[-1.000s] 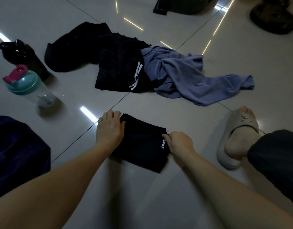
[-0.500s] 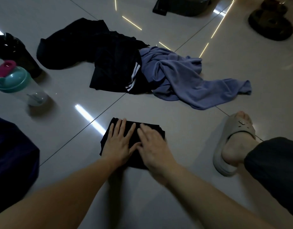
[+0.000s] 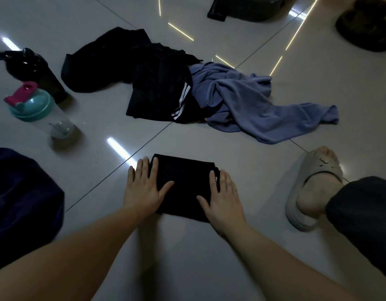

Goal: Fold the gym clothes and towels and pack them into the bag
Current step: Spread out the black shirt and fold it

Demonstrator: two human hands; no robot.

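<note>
Both hands lay flat with fingers straight, gripping nothing. The left hand (image 3: pixel 144 190) pressed the left edge of the folded black garment (image 3: pixel 185 183) and the right hand (image 3: pixel 223 196) its right edge, thumbs turned inward on the cloth. The garment sat on the tiled floor (image 3: pixel 263 166) between them as a compact rectangle. Lifted from one side only, its layers would likely slide apart. The dark bag (image 3: pixel 20 192) sat at nine o'clock with its opening hidden, so stuffing blindly could crumple the fold. Black clothes (image 3: pixel 144 79) at twelve o'clock and a blue towel (image 3: pixel 252 105) at one o'clock lay unfolded. A sweeping forearm might topple the shaker bottle (image 3: pixel 35 107) at ten o'clock.
</note>
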